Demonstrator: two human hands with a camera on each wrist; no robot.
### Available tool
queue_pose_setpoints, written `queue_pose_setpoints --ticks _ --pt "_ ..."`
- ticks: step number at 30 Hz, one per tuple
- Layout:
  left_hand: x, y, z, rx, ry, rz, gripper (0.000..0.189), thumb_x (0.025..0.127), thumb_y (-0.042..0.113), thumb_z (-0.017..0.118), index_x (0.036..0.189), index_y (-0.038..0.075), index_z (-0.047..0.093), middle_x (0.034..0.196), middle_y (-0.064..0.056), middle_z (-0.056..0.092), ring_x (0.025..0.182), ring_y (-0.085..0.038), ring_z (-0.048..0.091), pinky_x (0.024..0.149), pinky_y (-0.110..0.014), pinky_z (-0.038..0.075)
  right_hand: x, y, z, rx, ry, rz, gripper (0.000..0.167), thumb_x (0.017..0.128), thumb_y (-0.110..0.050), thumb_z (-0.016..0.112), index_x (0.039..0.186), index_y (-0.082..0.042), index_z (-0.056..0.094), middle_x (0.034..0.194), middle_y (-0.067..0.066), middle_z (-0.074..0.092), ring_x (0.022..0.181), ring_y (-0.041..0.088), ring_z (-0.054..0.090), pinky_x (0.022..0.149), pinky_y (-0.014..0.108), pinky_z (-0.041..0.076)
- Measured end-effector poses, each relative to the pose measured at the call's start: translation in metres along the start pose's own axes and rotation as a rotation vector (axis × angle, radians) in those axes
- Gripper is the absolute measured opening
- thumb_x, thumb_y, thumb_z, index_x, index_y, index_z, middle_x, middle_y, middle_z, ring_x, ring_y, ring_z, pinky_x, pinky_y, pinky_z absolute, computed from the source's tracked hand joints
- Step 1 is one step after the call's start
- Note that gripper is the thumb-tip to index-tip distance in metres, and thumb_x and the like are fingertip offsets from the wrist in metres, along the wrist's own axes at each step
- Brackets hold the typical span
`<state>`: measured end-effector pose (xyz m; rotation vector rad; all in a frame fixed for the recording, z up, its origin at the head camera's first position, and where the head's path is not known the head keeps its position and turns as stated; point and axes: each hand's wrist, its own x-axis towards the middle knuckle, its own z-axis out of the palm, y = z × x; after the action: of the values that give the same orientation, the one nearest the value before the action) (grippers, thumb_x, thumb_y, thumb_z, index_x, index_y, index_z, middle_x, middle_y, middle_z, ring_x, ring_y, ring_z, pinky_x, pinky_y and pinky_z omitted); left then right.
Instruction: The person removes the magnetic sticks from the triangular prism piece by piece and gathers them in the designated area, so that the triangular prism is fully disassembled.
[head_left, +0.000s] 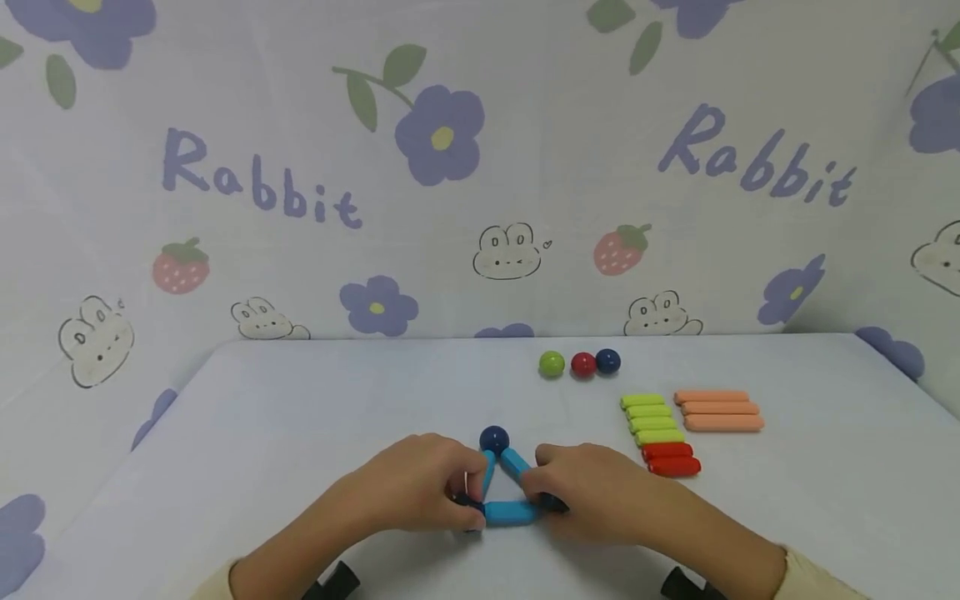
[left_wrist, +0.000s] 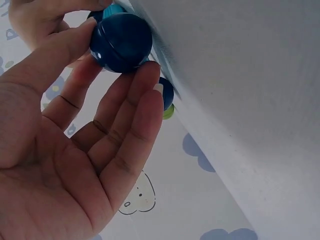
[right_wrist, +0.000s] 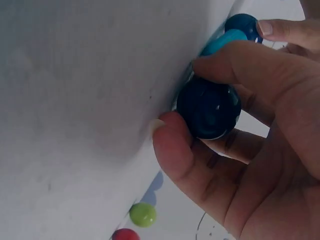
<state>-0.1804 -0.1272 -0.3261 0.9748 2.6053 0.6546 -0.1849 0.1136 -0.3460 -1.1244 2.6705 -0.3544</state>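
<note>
A triangle of light blue sticks with dark blue balls at its corners lies on the table. Its top ball is untouched. Along the near side runs one light blue stick; another stick slopes up from the right corner. My left hand pinches the left corner ball between thumb and fingers. At the right corner, my right hand grips the other dark blue ball, its thumb beside the stick's end. In the head view, the fingers partly cover both lower balls.
Back on the white table stand a green ball, a red ball and a dark blue ball. To the right lie several lime green sticks, two red sticks and three orange sticks.
</note>
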Motion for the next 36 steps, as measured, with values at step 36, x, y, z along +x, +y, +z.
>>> queue_pose_setpoints --ticks 36 --pt "-0.001 0.001 0.000 0.021 0.013 0.011 0.024 0.080 0.025 0.086 0.078 0.023 0.062 0.071 0.013 0.056 0.067 -0.004 0.052 0.061 -0.023 0.045 -0.010 0.151 -0.074 0.152 0.294 0.363 0.038 0.084 -0.007 0.079 0.117 0.000 0.062 0.111 0.020 0.064 0.098 0.034 0.062 0.085 0.048 0.056"
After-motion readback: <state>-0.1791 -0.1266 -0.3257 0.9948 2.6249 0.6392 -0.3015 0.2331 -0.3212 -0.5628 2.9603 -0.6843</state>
